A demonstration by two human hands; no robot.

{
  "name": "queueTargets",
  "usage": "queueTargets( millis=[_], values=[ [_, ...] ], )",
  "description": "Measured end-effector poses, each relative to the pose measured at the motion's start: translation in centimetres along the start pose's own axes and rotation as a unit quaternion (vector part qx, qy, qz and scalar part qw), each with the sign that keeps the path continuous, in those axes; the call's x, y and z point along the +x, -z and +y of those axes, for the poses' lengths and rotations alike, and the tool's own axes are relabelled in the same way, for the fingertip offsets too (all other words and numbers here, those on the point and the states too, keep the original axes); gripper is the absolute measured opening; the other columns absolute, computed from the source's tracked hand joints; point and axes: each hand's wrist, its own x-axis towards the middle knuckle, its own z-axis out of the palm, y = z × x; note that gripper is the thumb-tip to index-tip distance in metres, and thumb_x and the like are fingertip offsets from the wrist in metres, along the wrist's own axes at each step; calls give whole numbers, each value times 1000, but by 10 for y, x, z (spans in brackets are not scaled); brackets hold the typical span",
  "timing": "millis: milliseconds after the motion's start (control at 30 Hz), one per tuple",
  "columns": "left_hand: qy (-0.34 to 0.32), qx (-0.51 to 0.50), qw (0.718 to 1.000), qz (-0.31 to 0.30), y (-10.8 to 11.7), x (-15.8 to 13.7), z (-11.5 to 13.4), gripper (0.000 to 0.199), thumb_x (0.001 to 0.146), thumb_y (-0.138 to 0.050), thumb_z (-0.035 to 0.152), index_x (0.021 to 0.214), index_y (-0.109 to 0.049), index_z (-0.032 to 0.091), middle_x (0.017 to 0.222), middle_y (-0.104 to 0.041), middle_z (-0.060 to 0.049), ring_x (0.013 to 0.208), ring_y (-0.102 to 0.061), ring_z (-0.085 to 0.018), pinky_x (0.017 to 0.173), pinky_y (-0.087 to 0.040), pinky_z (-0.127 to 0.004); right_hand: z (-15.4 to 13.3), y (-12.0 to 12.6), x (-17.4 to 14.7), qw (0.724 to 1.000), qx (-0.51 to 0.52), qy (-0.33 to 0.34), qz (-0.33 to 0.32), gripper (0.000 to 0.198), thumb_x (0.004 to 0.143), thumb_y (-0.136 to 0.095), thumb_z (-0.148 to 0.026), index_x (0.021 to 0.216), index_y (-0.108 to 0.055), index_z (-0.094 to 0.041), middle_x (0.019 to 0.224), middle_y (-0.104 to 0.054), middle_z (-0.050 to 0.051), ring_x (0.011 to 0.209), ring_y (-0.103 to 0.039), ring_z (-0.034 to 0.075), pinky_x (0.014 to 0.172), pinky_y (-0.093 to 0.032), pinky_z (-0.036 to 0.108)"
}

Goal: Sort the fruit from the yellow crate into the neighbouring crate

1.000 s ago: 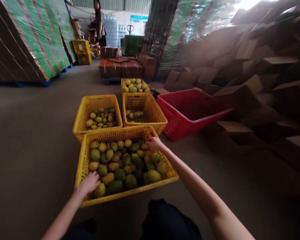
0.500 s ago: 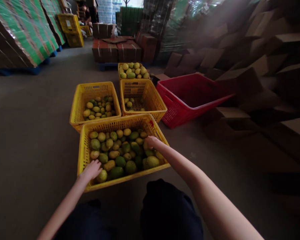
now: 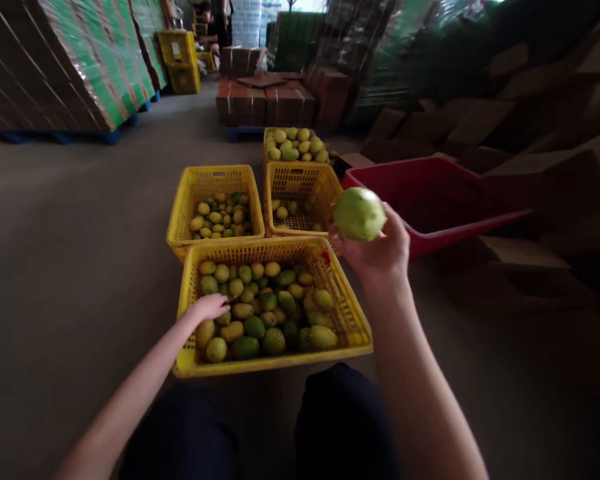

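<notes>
My right hand (image 3: 380, 250) is raised above the right end of the near yellow crate, its fingers wrapped round a large yellow-green lemon (image 3: 359, 213). In the near crate (image 3: 275, 368) lies a loose layer of lemons, from yellow to dark green. My left hand (image 3: 211, 307) reaches over the crate's left side, with its fingers stretched over a small greenish lemon (image 3: 223, 319). Its fingertips are close to the fruit or on it; their undersides are hidden.
Beyond the near crate stand a yellow crate of smaller lemons (image 3: 177, 220), one with a few lemons (image 3: 325, 177), and a heaped one (image 3: 293, 143). A red crate (image 3: 420, 237) is at right, before cardboard boxes (image 3: 520, 257). Wrapped pallets (image 3: 100, 60) and a person (image 3: 211, 30) are farther back.
My right hand has come up out of the near crate with the large lemon. My left hand has shifted farther into the crate. The view has turned a little left.
</notes>
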Motion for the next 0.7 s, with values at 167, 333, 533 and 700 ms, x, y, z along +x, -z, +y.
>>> queueTargets(
  millis=[167,333,533,700],
  values=[
    [17,83,996,42,21,39,32,13,81,-69,33,78,-66,21,105,-72,-12,122,-58,-34,106,-42,-38,8,4,-23,989,144,-26,31,31,93,-45,-41,98,-66,-19,93,-71,8,77,-69,14,53,-56,20],
    [35,84,992,82,8,60,41,11,79,-70,23,87,-65,17,125,-64,-17,133,-49,-37,115,-33,-43,33,62,-9,972,143,-104,154,17,84,-54,-37,93,-61,-24,82,-67,4,74,-68,16,55,-60,23],
    [88,11,986,141,-39,62,30,45,71,-80,21,111,-60,17,140,-52,-19,148,-29,-39,117,-30,-47,31,70,2,965,164,-158,128,21,85,-52,-38,100,-60,-26,91,-69,4,80,-70,15,60,-62,22],
    [125,-89,975,163,-43,67,40,51,60,-84,12,105,-63,19,133,-59,-15,148,-28,-39,117,-30,-47,35,68,7,938,188,-226,181,24,80,-60,-33,103,-60,-24,86,-68,3,78,-69,17,55,-61,25]
  ],
)
